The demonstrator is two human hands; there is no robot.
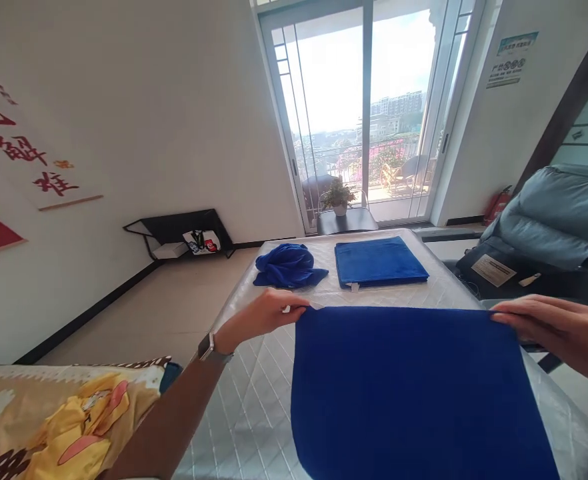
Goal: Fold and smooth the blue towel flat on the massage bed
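Note:
A blue towel [414,387] is stretched between my two hands above the near part of the table, its lower end running out of the picture. My left hand [269,313], with a watch on the wrist, pinches its upper left corner. At the upper right corner, my right hand [549,323] grips the cloth between thumb and fingers. Beyond it on the table lie a crumpled blue towel [289,265] to the left and a flat stack of folded blue towels [379,260] to the right, with a small white tag at its front edge.
The table [239,387] has a pale quilted cover. A grey padded chair [559,213] stands at the right. Behind the table, a potted plant [339,197] sits on a small chair by the glass door. A patterned bed cover [139,380] with yellow cloth lies at lower left.

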